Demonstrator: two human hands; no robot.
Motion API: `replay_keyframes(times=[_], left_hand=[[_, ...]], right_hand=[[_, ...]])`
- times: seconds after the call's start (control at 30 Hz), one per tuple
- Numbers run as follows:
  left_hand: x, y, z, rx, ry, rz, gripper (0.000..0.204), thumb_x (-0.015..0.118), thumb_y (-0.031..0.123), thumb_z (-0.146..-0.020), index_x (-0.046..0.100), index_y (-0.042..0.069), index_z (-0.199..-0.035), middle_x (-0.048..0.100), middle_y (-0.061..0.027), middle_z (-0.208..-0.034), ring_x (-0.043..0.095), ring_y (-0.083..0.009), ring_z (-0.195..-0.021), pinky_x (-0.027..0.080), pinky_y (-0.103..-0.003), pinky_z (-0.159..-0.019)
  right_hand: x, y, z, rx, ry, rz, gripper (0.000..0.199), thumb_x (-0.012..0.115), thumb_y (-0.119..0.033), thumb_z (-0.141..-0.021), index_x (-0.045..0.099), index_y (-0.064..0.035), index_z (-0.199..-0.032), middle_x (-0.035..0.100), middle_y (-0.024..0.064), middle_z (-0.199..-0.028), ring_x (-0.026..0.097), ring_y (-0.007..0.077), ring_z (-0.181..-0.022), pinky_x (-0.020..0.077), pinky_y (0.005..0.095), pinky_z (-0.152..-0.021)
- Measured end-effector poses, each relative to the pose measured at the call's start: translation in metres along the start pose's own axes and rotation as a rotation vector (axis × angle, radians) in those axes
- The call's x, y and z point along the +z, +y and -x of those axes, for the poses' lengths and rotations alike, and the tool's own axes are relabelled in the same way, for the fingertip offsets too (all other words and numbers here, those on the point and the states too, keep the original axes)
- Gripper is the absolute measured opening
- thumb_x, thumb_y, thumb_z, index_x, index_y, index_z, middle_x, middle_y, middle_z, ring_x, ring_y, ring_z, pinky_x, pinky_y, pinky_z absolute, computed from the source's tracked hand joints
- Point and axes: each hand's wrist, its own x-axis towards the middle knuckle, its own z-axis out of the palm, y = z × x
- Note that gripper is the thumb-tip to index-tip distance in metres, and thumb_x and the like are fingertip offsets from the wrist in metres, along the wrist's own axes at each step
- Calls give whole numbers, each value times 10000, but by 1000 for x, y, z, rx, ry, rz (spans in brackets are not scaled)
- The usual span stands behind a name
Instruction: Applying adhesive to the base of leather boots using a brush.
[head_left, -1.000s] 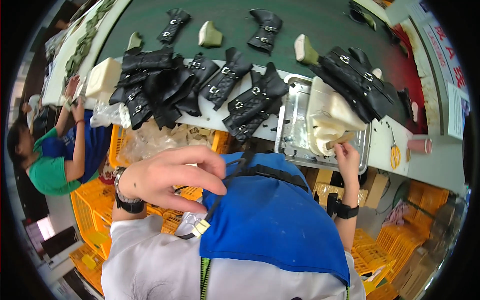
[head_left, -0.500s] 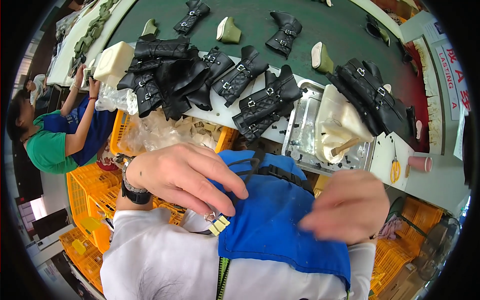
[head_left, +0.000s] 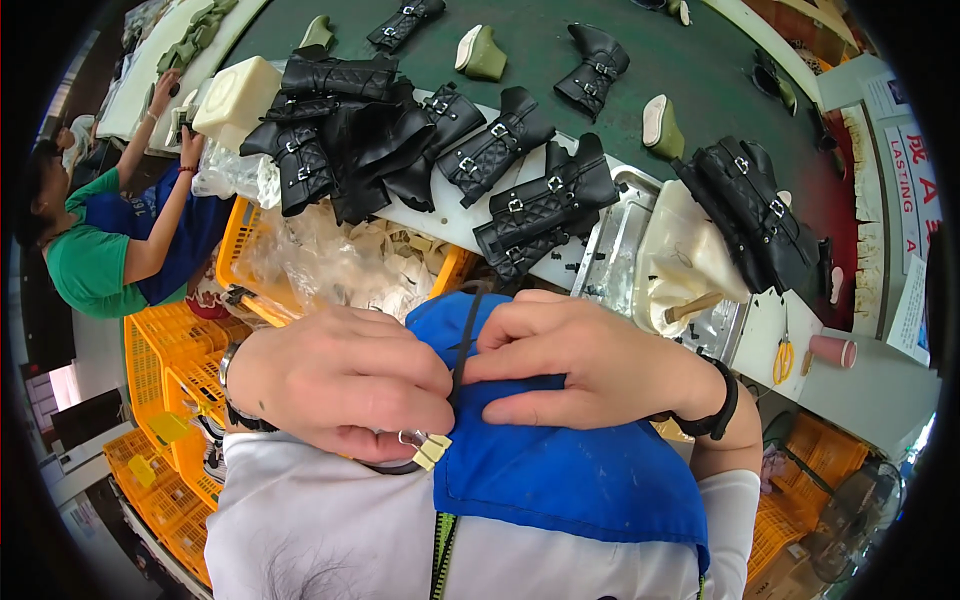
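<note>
At the middle of my chest, my left hand [head_left: 345, 385] is curled, its fingertips closed at the lower end of a thin black strap [head_left: 465, 340]. A yellow binder clip [head_left: 432, 452] shows just below those fingers. My right hand [head_left: 575, 360] comes in from the right with thumb and fingers apart, its index fingertip close to the strap; I cannot tell whether it touches. Beneath both hands lies a blue apron [head_left: 590, 465] over a white top. The left fingertips are partly hidden behind the hand.
Black buckled boot uppers [head_left: 515, 145] lie along the near edge of a green-topped table [head_left: 430, 70]. A metal tray [head_left: 612, 255] holds a cream block. Scissors [head_left: 784, 355] and a pink cup [head_left: 833, 350] lie right; orange crates [head_left: 245, 245] stand left. A person in green [head_left: 90, 260] works at left.
My right hand has moved left and up, to beside the strap. My left fingers have curled in, and the strap now runs straighter above them.
</note>
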Motion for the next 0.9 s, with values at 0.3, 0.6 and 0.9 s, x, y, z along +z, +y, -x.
replay_keyframes(times=[0.3,0.6,0.9], left_hand=[[16,5,5,252,293,-633,140,640,96,-688,627,99,-827,569,-22,-742,565,-154,-657,458,-255,-571],[21,9,-2,276,350,-741,114,590,108,-736,634,36,-812,590,-50,-684,582,-164,-599,487,-243,-565],[12,12,-9,402,273,-883,153,539,145,-780,600,8,-750,567,-49,-623,546,-140,-522,465,-231,-524]], right_hand=[[8,9,-1,-29,-50,-193,250,623,-229,-818,634,-52,-995,538,96,-936,495,245,-920,395,330,-818],[15,7,-7,-3,-108,-340,187,626,-154,-815,638,-24,-948,575,98,-931,542,231,-905,422,311,-799],[17,4,-8,47,-86,-490,175,646,-143,-802,662,-23,-929,614,78,-864,564,173,-834,435,275,-765]])
